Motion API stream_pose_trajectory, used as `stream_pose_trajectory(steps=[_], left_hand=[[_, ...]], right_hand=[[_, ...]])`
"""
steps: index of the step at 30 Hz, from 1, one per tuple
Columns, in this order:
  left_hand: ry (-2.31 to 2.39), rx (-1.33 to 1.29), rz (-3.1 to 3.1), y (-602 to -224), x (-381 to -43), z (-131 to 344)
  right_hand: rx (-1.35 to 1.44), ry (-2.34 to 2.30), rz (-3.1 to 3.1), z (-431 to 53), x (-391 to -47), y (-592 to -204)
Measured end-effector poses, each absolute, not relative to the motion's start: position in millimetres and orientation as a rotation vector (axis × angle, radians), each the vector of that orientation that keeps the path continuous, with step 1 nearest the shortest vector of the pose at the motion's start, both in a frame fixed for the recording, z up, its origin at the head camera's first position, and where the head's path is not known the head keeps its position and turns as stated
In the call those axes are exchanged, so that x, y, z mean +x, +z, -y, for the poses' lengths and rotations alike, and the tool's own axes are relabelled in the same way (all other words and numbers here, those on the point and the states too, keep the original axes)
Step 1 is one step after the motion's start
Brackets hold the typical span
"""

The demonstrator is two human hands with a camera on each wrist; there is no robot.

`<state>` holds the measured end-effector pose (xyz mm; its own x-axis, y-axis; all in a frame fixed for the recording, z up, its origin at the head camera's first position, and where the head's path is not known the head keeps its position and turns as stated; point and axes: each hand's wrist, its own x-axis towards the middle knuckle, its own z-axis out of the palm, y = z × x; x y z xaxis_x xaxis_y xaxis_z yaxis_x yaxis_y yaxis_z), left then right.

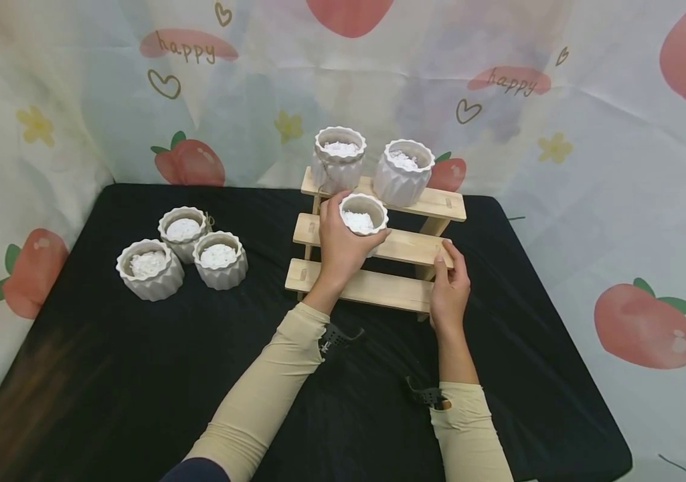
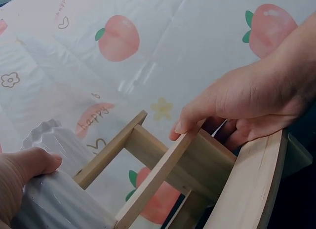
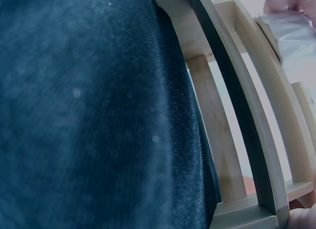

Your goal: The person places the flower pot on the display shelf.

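Observation:
My left hand (image 1: 345, 244) grips a white fluted pot (image 1: 364, 203) filled with white granules, with fingers and thumb around its sides. This pot stands over the left part of the middle board (image 1: 411, 246) of a three-tier wooden stand. In the left wrist view, the thumb (image 2: 37, 162) lies against the pot's wall (image 2: 66, 202). At the stand's right side, my right hand (image 1: 451, 294) holds the end of the middle board between thumb and fingers. Two similar pots, one left (image 1: 335, 173) and one right (image 1: 401, 182), stand on the top board (image 1: 442, 203).
On the black-covered table (image 1: 138, 375), a group of three more white pots with granules stands at the left: a back one (image 1: 181, 242), a front one (image 1: 152, 284) and a right one (image 1: 222, 273). The stand's bottom board (image 1: 391, 291) faces me. A printed curtain (image 1: 246, 87) hangs behind.

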<state>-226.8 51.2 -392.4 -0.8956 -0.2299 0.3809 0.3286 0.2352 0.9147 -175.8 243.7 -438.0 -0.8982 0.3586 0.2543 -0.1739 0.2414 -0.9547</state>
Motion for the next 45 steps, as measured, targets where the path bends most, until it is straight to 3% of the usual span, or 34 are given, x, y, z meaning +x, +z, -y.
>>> stream_pose_trajectory(steps=[20, 45], left_hand=[[-1.784, -0.209, 2.019, -394.9, -210.7, -23.5], [-1.676, -0.036, 1.979, -423.5, -168.2, 75.4]], right_hand=[[-0.174, 1.708, 2.096, -240.3, -179.1, -443.3], [-0.18, 1.713, 2.077, -242.4, -176.1, -438.5]])
